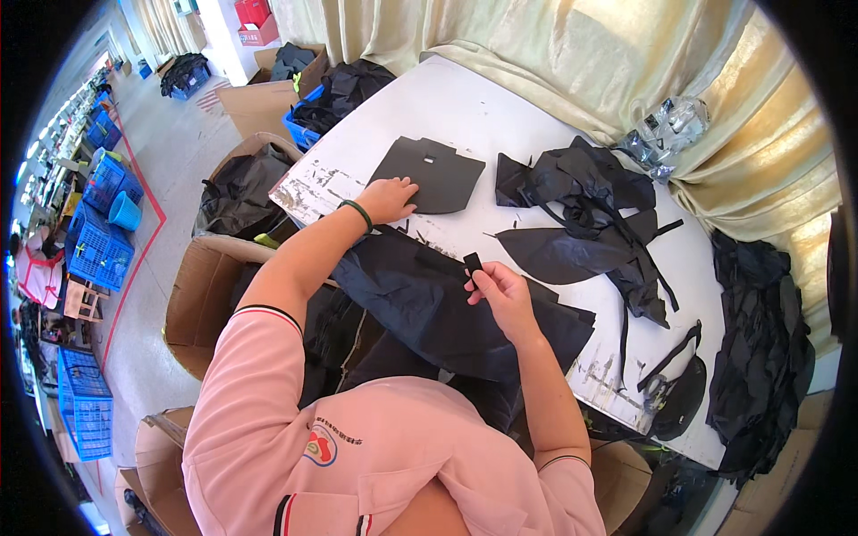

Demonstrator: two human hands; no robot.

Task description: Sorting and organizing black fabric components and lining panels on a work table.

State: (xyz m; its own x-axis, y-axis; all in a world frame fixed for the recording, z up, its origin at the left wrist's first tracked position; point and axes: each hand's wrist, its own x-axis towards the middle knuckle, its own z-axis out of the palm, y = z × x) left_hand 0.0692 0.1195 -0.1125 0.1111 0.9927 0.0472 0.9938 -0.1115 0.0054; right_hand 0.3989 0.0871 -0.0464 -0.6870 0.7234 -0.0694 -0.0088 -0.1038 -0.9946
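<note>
Pink sleeves frame dark fabric (447, 308) draped off a scuffed white table (465, 107).
Right hand (502, 295) pinches a small black tab (472, 263) upright between fingertips, just above the limp, matte cloth; left hand (386, 198) lies flat, fingers spread, pinning a stiff cut panel (429, 174) at its edge. Scraps (581, 210) pile beyond.

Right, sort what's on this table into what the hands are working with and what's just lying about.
In hand:
left hand on flat black panel
right hand pinching small black strip
black fabric sheet

Lying about:
heap of black offcuts
clear plastic bags
cardboard boxes
</note>
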